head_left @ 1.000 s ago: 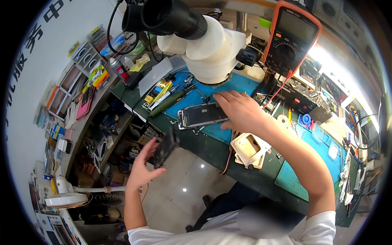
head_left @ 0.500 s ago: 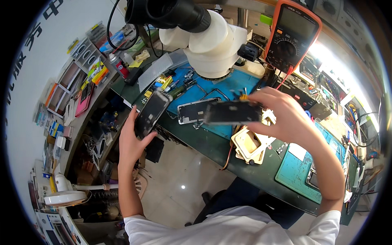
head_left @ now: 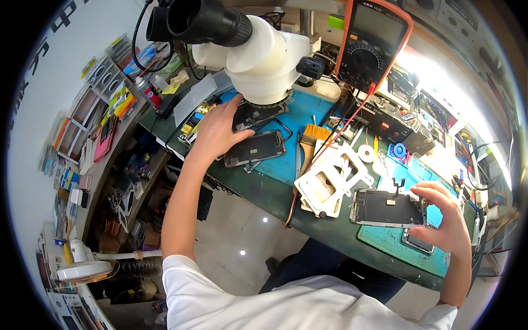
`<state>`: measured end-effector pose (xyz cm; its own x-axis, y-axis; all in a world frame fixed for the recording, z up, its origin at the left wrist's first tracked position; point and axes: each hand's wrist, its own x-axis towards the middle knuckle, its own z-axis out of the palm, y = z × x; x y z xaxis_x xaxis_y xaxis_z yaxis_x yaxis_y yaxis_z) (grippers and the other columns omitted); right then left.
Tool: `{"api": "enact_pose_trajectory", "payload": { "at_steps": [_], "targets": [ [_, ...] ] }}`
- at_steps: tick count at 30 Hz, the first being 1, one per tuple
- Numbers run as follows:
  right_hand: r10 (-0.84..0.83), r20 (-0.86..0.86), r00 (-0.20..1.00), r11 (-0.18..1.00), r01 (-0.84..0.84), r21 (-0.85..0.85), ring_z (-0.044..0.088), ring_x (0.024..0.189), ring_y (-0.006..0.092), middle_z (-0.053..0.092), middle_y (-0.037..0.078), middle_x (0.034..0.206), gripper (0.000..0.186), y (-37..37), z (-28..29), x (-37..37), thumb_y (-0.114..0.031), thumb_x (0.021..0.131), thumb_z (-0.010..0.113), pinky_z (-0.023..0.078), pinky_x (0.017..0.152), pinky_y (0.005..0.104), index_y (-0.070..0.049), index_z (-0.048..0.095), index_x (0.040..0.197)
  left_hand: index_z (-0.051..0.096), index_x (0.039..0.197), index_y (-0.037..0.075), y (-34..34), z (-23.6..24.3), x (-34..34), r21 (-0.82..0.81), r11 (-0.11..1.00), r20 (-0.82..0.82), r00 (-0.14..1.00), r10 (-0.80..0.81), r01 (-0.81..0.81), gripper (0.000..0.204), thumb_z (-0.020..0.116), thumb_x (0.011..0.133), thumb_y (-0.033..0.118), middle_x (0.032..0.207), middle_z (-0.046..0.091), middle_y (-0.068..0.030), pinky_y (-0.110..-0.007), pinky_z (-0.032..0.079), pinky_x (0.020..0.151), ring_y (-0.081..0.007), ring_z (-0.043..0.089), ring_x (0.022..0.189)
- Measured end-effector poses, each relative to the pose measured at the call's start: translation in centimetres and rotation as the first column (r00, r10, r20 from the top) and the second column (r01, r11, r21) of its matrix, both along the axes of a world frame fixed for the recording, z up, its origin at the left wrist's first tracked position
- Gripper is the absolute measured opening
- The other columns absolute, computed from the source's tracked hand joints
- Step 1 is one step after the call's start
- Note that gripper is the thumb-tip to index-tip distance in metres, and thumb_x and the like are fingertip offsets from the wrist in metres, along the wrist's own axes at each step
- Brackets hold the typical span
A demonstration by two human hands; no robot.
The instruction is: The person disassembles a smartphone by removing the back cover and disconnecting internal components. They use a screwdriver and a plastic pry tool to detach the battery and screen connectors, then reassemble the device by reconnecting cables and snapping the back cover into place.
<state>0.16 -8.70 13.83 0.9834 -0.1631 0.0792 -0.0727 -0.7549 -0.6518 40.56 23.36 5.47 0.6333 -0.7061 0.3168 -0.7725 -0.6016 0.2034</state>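
Observation:
My right hand [head_left: 445, 217] pinches a dark phone screen [head_left: 379, 208] by its right end, over the right-hand mat. A small flex cable sticks up from its far edge. Below it, another phone [head_left: 418, 242] lies partly hidden on the mat. On the left, my left hand [head_left: 217, 129] grips the left end of a second phone screen [head_left: 257, 114] between thumb and fingers, low over the blue mat [head_left: 311, 113] and under the microscope [head_left: 264, 60]. A third phone screen [head_left: 256, 148] lies just nearer to me, dark side up.
Cream-coloured holding frames [head_left: 324, 190] sit mid-bench, with a wide brush [head_left: 314, 135] behind them. A red-and-black multimeter [head_left: 374, 47] stands at the back, its red lead crossing the bench. Crowded shelves [head_left: 82, 137] line the left; a small fan [head_left: 88, 269] stands below.
My right hand has carried its phone screen rightward and nearer, over the right mat. My left hand has moved its screen forward and right, down under the microscope. The view has shifted slightly.

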Motion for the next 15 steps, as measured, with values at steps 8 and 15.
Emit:
{"api": "enact_pose_trajectory", "payload": {
  "at_steps": [8,15],
  "targets": [
    [0.023,0.018,1.0,1.0,-0.023,0.008,0.065,0.118,0.029,0.064,0.015,0.135,0.074,0.5,-0.2,-0.5,-0.015,0.067,0.09,0.054,0.096,0.0388,-0.001,0.066,0.135,0.048,0.151,0.001,0.3,-1.4,1.7,-0.099,0.992,-0.086,0.992,-0.092,0.084,0.079,0.082,0.087,0.034,0.138,0.061,-0.0248,-0.048,0.045,0.11,-0.0413,0.057,0.129],
    [0.087,0.06,0.994,0.996,-0.088,0.0,0.065,0.122,0.0355,0.062,0.017,0.137,0.071,2.5,-1.2,0.2,-0.01,0.069,0.09,0.053,0.104,0.0434,-0.002,0.065,0.135,0.056,0.145,-0.001,2.9,0.1,-4.8,-0.285,0.958,-0.213,0.974,-0.074,0.011,0.05,0.069,0.101,0.019,0.125,0.07,-0.0186,-0.038,0.054,0.098,-0.0295,0.07,0.11]
  ]
}}
